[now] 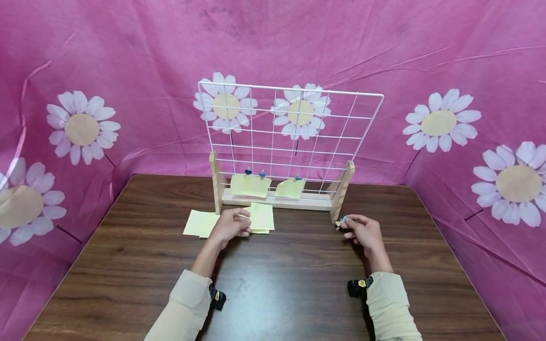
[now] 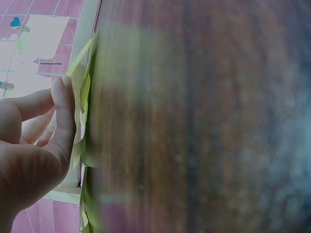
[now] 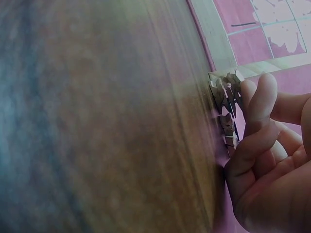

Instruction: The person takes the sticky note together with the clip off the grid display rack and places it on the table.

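My left hand [image 1: 230,225] is over loose yellow sticky notes [image 1: 262,218] at the foot of a white wire grid [image 1: 290,89]. In the left wrist view its thumb and finger pinch the raised edge of a yellow note [image 2: 83,94]. By the grid's right foot, my right hand [image 1: 367,235] pinches a small clothespin with a blue top [image 1: 344,219], mostly hidden by the fingers. Several small wooden clothespins [image 3: 227,124] lie beside those fingertips. Yellow notes [image 1: 257,186] hang low on the grid, held by blue heart-topped clothespins [image 1: 262,174].
Wooden uprights [image 1: 343,189] and a pale base bar [image 1: 294,202] carry the grid near the back of the brown table [image 1: 290,284]. More yellow notes [image 1: 198,222] lie left of my left hand. A pink cloth with daisies [image 1: 341,42] surrounds the table.
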`<state>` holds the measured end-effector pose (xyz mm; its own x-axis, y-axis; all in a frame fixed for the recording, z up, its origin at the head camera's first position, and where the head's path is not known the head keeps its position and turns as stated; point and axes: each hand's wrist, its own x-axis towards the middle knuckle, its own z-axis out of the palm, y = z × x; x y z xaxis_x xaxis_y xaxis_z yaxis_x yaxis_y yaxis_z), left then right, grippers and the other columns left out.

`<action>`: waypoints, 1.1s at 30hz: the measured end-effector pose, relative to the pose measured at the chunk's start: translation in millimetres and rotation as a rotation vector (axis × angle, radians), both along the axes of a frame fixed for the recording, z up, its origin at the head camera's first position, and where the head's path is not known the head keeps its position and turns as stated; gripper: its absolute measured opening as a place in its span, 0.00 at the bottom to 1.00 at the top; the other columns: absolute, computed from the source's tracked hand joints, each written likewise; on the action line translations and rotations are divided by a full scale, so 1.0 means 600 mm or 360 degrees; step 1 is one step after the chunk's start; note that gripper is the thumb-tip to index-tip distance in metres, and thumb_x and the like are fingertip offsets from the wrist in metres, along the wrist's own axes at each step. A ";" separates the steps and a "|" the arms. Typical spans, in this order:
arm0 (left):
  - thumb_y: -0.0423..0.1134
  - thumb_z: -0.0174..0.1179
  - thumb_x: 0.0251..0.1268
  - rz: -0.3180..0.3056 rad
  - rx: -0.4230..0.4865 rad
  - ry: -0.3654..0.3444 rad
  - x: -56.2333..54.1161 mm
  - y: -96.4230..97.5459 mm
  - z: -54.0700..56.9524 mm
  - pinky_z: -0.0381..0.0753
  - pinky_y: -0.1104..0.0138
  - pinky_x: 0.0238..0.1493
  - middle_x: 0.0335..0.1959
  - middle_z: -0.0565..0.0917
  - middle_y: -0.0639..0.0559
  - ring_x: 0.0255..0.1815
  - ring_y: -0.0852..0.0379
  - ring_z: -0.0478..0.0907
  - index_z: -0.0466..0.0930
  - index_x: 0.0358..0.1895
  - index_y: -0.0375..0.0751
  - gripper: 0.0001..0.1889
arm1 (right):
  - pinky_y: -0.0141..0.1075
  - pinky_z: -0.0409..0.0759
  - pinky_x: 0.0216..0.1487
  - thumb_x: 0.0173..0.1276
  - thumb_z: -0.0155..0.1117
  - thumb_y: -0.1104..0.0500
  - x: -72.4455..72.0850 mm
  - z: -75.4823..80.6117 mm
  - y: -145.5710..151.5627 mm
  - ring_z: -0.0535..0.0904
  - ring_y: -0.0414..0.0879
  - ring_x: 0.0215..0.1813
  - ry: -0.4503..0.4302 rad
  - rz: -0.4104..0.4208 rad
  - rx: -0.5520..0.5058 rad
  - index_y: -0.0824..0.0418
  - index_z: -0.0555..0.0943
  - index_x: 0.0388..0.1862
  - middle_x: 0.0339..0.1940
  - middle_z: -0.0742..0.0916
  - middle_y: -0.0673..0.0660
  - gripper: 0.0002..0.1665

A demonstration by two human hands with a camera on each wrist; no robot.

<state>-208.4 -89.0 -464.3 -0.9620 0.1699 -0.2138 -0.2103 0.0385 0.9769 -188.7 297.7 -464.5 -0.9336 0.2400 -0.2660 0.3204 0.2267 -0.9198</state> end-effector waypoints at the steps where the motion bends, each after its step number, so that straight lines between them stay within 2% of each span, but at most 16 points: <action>1: 0.20 0.57 0.67 -0.0005 -0.0002 -0.0005 0.000 0.000 0.000 0.89 0.69 0.30 0.32 0.82 0.38 0.28 0.54 0.83 0.76 0.52 0.21 0.12 | 0.28 0.75 0.22 0.78 0.59 0.55 0.000 0.000 0.000 0.83 0.36 0.24 0.0001 0.0005 0.0000 0.70 0.77 0.62 0.31 0.90 0.43 0.22; 7: 0.20 0.57 0.66 -0.0018 -0.0016 -0.0041 0.003 0.000 0.004 0.90 0.69 0.30 0.30 0.81 0.40 0.26 0.55 0.83 0.74 0.53 0.20 0.14 | 0.28 0.73 0.21 0.78 0.60 0.56 0.003 0.002 -0.003 0.84 0.36 0.24 0.0017 0.0024 -0.0003 0.71 0.77 0.62 0.32 0.90 0.44 0.22; 13: 0.20 0.57 0.66 -0.0002 -0.0065 -0.0066 0.003 -0.001 0.000 0.90 0.68 0.30 0.30 0.82 0.38 0.26 0.55 0.83 0.75 0.53 0.20 0.13 | 0.28 0.74 0.22 0.78 0.60 0.56 0.001 -0.001 -0.003 0.84 0.36 0.25 0.0012 0.0033 -0.0009 0.70 0.77 0.61 0.31 0.89 0.43 0.22; 20: 0.19 0.56 0.63 0.0002 -0.0154 -0.0029 0.004 -0.002 0.002 0.91 0.67 0.34 0.31 0.84 0.35 0.26 0.56 0.83 0.76 0.52 0.18 0.14 | 0.28 0.75 0.22 0.77 0.60 0.56 0.001 -0.001 -0.003 0.84 0.37 0.25 0.0013 0.0037 -0.0011 0.71 0.77 0.61 0.31 0.89 0.44 0.22; 27: 0.20 0.57 0.61 0.0030 -0.0205 -0.0012 0.006 -0.004 0.005 0.91 0.67 0.35 0.31 0.83 0.41 0.27 0.58 0.82 0.77 0.51 0.20 0.15 | 0.28 0.75 0.22 0.78 0.60 0.55 0.002 0.002 -0.006 0.84 0.37 0.24 0.0012 0.0012 -0.0036 0.71 0.77 0.61 0.30 0.89 0.45 0.22; 33: 0.22 0.59 0.64 0.0023 -0.0230 0.0015 0.005 -0.005 0.004 0.90 0.67 0.35 0.31 0.82 0.41 0.27 0.58 0.81 0.78 0.52 0.22 0.13 | 0.27 0.75 0.21 0.78 0.59 0.55 0.005 0.001 -0.007 0.83 0.36 0.24 0.0020 0.0010 -0.0049 0.71 0.77 0.60 0.31 0.90 0.47 0.22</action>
<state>-205.1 -91.9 -461.8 -0.9661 0.1242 -0.2262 -0.2029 0.1758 0.9633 -185.5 293.8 -463.7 -0.9384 0.2258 -0.2614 0.3073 0.2001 -0.9303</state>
